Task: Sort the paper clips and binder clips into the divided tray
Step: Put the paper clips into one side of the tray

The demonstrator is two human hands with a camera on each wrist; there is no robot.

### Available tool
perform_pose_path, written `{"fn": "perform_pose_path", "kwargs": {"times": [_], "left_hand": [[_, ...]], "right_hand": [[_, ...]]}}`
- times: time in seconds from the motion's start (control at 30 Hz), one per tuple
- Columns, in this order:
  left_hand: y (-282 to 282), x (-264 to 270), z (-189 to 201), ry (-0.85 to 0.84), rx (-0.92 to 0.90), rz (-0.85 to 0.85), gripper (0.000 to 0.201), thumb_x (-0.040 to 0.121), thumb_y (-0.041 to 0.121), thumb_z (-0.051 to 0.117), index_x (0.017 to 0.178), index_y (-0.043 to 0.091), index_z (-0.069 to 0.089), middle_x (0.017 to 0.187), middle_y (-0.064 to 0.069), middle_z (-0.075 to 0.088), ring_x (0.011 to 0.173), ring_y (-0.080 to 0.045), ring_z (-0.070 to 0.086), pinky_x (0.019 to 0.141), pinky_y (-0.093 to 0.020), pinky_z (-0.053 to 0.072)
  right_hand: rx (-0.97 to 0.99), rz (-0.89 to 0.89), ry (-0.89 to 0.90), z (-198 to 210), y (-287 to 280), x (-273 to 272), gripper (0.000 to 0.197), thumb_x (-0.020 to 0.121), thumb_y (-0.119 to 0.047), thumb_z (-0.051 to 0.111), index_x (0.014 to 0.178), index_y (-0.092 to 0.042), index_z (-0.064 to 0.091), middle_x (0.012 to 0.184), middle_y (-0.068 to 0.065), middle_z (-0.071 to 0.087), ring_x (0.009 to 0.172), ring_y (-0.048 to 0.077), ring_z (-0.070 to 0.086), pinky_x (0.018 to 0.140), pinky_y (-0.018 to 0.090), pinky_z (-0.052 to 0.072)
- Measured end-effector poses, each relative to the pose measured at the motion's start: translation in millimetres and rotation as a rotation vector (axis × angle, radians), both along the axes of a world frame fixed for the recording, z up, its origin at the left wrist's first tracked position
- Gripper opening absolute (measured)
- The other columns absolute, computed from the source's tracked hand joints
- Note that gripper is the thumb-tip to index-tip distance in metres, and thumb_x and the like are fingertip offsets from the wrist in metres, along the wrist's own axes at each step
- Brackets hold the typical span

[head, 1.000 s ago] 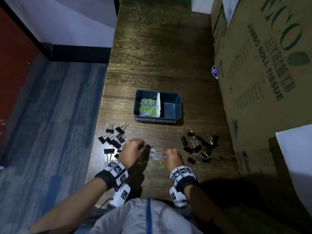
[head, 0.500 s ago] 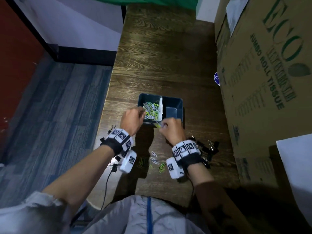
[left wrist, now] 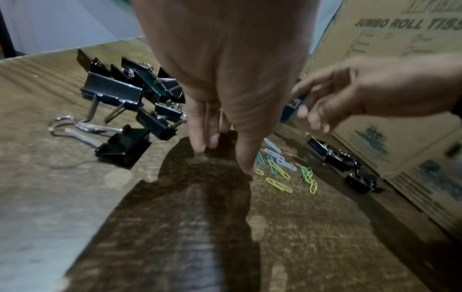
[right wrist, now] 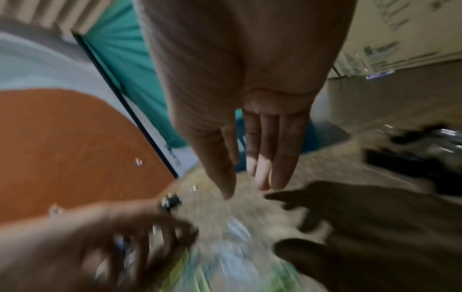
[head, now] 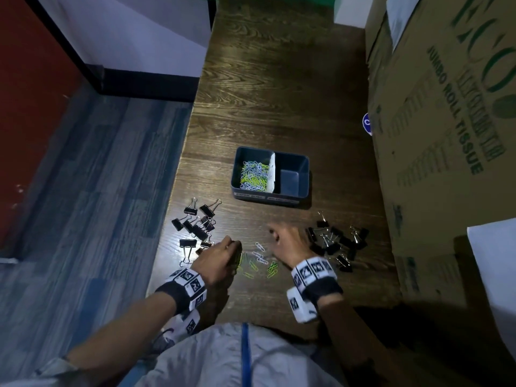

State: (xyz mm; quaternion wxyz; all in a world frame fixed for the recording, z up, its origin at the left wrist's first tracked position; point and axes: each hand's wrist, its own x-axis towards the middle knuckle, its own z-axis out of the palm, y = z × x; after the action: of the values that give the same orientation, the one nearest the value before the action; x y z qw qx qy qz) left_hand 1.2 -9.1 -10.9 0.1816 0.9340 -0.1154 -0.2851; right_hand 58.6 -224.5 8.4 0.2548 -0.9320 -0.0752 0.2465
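Observation:
A dark blue divided tray stands mid-table; its left compartment holds many coloured paper clips, its right one looks bare. Several loose paper clips lie near the front edge between my hands. My left hand is down at their left side, fingers straight, tips at the table, holding nothing. My right hand hovers just right of them, fingers extended and empty. Black binder clips lie in two heaps: left and right.
A big cardboard carton printed "JUMBO ROLL TISSUE" walls off the table's right side. The table's left edge drops to blue-grey flooring. A white sheet lies at the right. The right wrist view is motion-blurred.
Both hands went from the loose paper clips up to the tray's left compartment, then came back down to the loose clips, now empty.

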Motion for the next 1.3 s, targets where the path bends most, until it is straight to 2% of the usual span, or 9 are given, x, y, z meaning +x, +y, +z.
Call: {"fn": "perform_pose_path", "kwargs": {"times": [0.07, 0.13, 0.3, 0.5, 0.63, 0.73, 0.93, 1.1, 1.3], "left_hand": [[-1.7, -0.8, 4.2, -0.030, -0.027, -0.028, 0.056, 0.089, 0.017, 0.060, 0.141, 0.013, 0.039, 0.126, -0.008, 0.046, 0.105, -0.027, 0.056, 0.089, -0.037, 0.046], [-3.4, -0.8, 5.1, -0.035, -0.045, -0.039, 0.054, 0.092, 0.012, 0.057, 0.143, 0.009, 0.040, 0.134, -0.013, 0.046, 0.115, -0.030, 0.052, 0.097, -0.035, 0.043], [-15.5, -3.1, 3.4, -0.044, -0.086, -0.028, 0.046, 0.091, 0.010, 0.060, 0.136, 0.013, 0.050, 0.129, -0.009, 0.051, 0.110, -0.028, 0.056, 0.092, -0.030, 0.045], [-22.3, -1.5, -7.6, -0.067, -0.229, 0.105, 0.032, 0.086, 0.019, 0.069, 0.116, 0.022, 0.060, 0.105, -0.002, 0.062, 0.092, -0.022, 0.063, 0.082, -0.031, 0.050], [-16.4, -8.5, -20.6, -0.041, -0.043, 0.036, 0.090, 0.075, 0.054, 0.073, 0.146, 0.022, 0.028, 0.126, -0.002, 0.041, 0.105, -0.020, 0.050, 0.081, -0.034, 0.049], [-20.9, -12.1, -29.5, -0.067, 0.049, -0.063, 0.111, 0.071, 0.056, 0.075, 0.153, 0.023, 0.008, 0.133, -0.005, 0.029, 0.111, -0.022, 0.040, 0.077, -0.037, 0.050], [-37.6, -3.6, -18.7, -0.116, -0.005, -0.055, 0.068, 0.083, 0.029, 0.071, 0.143, 0.019, 0.040, 0.128, -0.007, 0.043, 0.112, -0.024, 0.044, 0.078, -0.038, 0.053], [-40.8, -1.5, -13.5, -0.172, -0.069, -0.045, 0.030, 0.089, 0.021, 0.063, 0.117, 0.012, 0.064, 0.110, -0.010, 0.058, 0.093, -0.028, 0.060, 0.074, -0.037, 0.053], [-43.7, 7.1, -9.6, -0.110, -0.095, 0.030, 0.016, 0.089, 0.020, 0.061, 0.102, 0.014, 0.069, 0.096, -0.006, 0.064, 0.082, -0.027, 0.064, 0.071, -0.033, 0.049]], "right_hand": [[-0.103, 0.068, 0.132, -26.7, -14.6, -29.7, 0.071, 0.085, 0.005, 0.065, 0.140, -0.037, 0.047, 0.151, -0.001, 0.042, 0.134, 0.023, 0.046, 0.105, 0.040, 0.045], [-0.145, 0.103, 0.131, -46.3, -21.5, -51.0, 0.080, 0.081, 0.009, 0.066, 0.135, -0.046, 0.045, 0.157, -0.002, 0.032, 0.143, 0.026, 0.035, 0.111, 0.049, 0.040], [-0.125, 0.142, -0.050, -62.6, -10.9, -60.8, 0.074, 0.073, 0.015, 0.067, 0.125, -0.037, 0.057, 0.141, -0.003, 0.053, 0.116, 0.024, 0.061, 0.091, 0.040, 0.055], [0.003, 0.017, -0.094, -56.6, 3.6, -52.5, 0.052, 0.078, 0.001, 0.071, 0.122, -0.023, 0.059, 0.123, 0.000, 0.060, 0.106, 0.024, 0.062, 0.083, 0.041, 0.055], [-0.091, 0.103, -0.050, -50.5, -0.2, -47.6, 0.075, 0.079, -0.026, 0.079, 0.144, -0.029, 0.040, 0.122, 0.003, 0.042, 0.112, 0.023, 0.048, 0.088, 0.041, 0.052], [-0.134, 0.154, -0.051, -48.0, 5.6, -44.6, 0.071, 0.081, -0.023, 0.078, 0.142, -0.030, 0.045, 0.121, 0.003, 0.043, 0.112, 0.023, 0.048, 0.094, 0.042, 0.050], [-0.095, 0.062, -0.102, -45.8, 14.1, -57.0, 0.050, 0.077, 0.001, 0.073, 0.120, -0.024, 0.068, 0.112, 0.000, 0.059, 0.104, 0.024, 0.061, 0.087, 0.038, 0.055], [-0.117, -0.012, -0.185, -45.2, 16.2, -62.5, 0.034, 0.077, 0.001, 0.072, 0.102, -0.022, 0.074, 0.111, 0.001, 0.064, 0.092, 0.024, 0.066, 0.077, 0.038, 0.058], [-0.103, -0.087, -0.144, -44.6, 16.3, -57.9, 0.025, 0.079, 0.001, 0.070, 0.092, -0.019, 0.077, 0.100, 0.001, 0.073, 0.085, 0.022, 0.069, 0.075, 0.036, 0.058]]}}
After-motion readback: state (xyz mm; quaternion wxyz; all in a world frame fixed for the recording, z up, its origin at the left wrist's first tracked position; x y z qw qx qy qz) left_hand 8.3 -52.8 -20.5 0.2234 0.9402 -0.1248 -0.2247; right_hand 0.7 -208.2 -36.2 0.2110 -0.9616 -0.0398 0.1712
